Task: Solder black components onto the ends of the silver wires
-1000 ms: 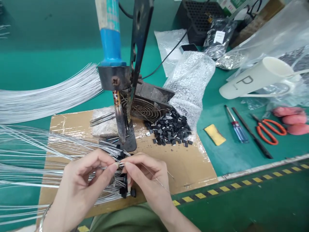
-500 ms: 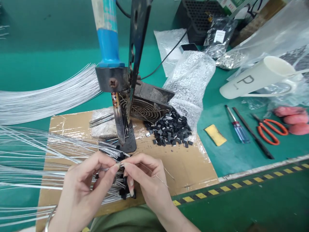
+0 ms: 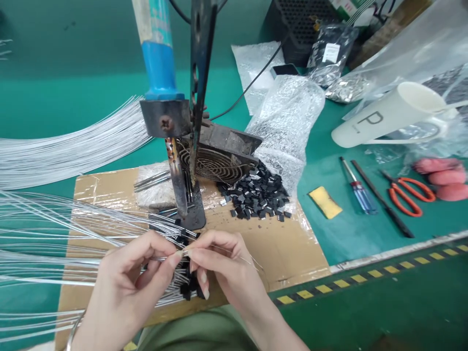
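Observation:
My left hand (image 3: 137,280) is closed in a pinch on the end of a thin wire. Fingertip to fingertip with it, my right hand (image 3: 226,268) pinches at the same spot; a thin wire (image 3: 252,258) trails out behind its fingers. The tiny part between the fingertips is mostly hidden. Just above stands a soldering iron (image 3: 177,175) with a blue handle, clamped tip-down to a black bracket. Grey-white wires (image 3: 95,214) run in from the left, and black connectors (image 3: 188,287) on wire ends lie beneath my hands.
A cardboard sheet (image 3: 285,253) covers the bench. Behind are a small fan (image 3: 223,163), a heap of black connectors (image 3: 259,192) and bubble wrap (image 3: 285,122). To the right lie a yellow sponge (image 3: 325,202), screwdriver (image 3: 358,190), orange-handled cutters (image 3: 407,195) and a white mug (image 3: 387,117).
Both hands keep their pinch and stay nearly in place, with the right fingers shifting slightly. The whole view has moved a little.

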Motion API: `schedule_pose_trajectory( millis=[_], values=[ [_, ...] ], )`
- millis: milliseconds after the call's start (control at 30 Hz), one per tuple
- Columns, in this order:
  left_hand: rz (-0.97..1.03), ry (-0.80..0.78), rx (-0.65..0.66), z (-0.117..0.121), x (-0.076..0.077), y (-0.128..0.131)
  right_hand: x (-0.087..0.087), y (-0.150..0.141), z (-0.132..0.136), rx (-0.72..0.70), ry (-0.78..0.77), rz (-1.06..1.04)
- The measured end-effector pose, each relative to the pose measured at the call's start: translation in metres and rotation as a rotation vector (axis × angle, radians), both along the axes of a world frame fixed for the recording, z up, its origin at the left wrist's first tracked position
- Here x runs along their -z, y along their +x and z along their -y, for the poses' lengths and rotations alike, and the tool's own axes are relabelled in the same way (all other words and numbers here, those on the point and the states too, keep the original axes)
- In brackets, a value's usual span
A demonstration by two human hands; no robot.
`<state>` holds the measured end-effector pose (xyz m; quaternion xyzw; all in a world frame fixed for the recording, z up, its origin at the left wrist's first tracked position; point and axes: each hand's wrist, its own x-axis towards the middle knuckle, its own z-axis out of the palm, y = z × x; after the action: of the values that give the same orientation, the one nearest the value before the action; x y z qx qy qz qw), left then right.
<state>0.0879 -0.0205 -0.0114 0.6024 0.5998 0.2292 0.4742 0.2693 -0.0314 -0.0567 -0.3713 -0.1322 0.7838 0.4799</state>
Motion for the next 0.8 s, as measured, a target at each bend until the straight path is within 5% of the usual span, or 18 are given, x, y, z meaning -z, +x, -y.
schedule_pose_trajectory(
  millis=[400,800],
  values=[
    [0.013,0.117,-0.078,0.007,0.007,0.005,0.002,-0.007,0.004,0.073,0.014,0.01],
    [-0.001,0.201,-0.307,0.02,0.013,0.023,-0.003,-0.018,0.004,0.174,-0.01,0.024]
  ],
)
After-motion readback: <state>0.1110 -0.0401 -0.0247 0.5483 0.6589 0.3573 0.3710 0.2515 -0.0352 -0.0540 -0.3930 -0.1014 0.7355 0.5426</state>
